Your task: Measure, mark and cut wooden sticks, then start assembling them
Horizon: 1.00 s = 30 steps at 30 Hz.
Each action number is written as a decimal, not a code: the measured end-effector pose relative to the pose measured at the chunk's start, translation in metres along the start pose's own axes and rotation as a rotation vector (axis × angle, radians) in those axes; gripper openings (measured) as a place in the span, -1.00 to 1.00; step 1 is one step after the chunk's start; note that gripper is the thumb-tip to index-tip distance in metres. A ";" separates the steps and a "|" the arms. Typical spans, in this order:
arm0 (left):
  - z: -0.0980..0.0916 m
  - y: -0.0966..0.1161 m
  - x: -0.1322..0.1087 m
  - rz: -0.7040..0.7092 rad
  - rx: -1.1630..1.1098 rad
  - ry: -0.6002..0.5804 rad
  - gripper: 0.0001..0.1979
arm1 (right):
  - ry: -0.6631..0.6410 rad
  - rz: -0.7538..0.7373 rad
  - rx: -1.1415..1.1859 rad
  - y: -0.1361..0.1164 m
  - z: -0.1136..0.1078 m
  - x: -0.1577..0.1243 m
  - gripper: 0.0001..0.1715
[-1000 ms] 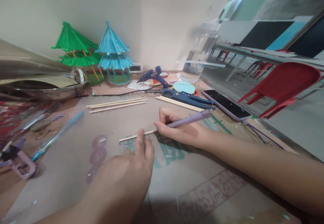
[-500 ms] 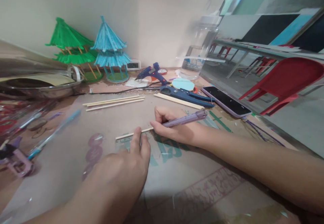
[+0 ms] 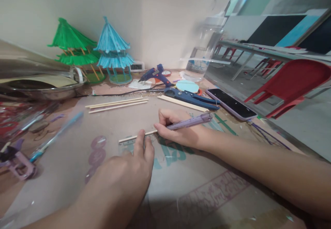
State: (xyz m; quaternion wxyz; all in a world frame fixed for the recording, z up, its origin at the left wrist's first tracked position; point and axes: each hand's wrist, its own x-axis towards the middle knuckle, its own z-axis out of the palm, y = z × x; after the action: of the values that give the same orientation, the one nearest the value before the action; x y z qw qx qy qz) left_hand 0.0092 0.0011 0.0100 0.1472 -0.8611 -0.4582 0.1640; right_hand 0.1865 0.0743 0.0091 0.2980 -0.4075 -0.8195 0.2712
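Observation:
My right hand [image 3: 172, 127] is closed around a translucent purple pen [image 3: 192, 121], its barrel slanting up to the right. The pen's tip is hidden by the fingers, close to the right part of a thin wooden stick [image 3: 127, 139]. Two outstretched fingertips of my left hand [image 3: 129, 168] press on that stick from above; the thumb is out of sight. Under the stick lies a clear ruler [image 3: 125, 148], mostly covered by my left hand. Several similar wooden sticks [image 3: 117, 106] rest farther back on the clear-covered tabletop [image 3: 108, 123].
Behind my right hand lie more sticks [image 3: 181, 103], a blue cutter tool [image 3: 191, 98], a glue gun [image 3: 156, 75] and a phone [image 3: 231, 103]. Green [image 3: 69, 39] and blue [image 3: 112, 42] pagoda models stand by the wall. Leftward are a metal bowl [image 3: 49, 91] and a blue pen [image 3: 57, 136].
Both hands, the pen and the stick hold nearly the same places. Only a very slight shift of the view shows.

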 end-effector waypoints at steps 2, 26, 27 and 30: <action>0.001 0.000 0.000 -0.006 -0.020 -0.005 -0.22 | 0.004 0.000 -0.002 0.000 0.000 0.000 -0.69; 0.000 0.001 0.002 0.001 0.055 0.003 -0.24 | 0.043 0.013 0.086 0.000 0.002 -0.002 -0.71; 0.000 0.001 0.002 0.002 0.060 -0.002 -0.24 | 0.045 0.009 0.085 0.000 0.002 -0.002 -0.71; 0.001 0.001 0.002 0.003 0.074 -0.010 -0.24 | 0.044 -0.001 0.087 0.000 0.002 -0.001 -0.71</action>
State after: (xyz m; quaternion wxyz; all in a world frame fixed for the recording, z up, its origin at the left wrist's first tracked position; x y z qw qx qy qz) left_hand 0.0104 0.0026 0.0087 0.1765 -0.8549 -0.4512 0.1855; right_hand 0.1856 0.0730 0.0070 0.3335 -0.3998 -0.8003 0.2974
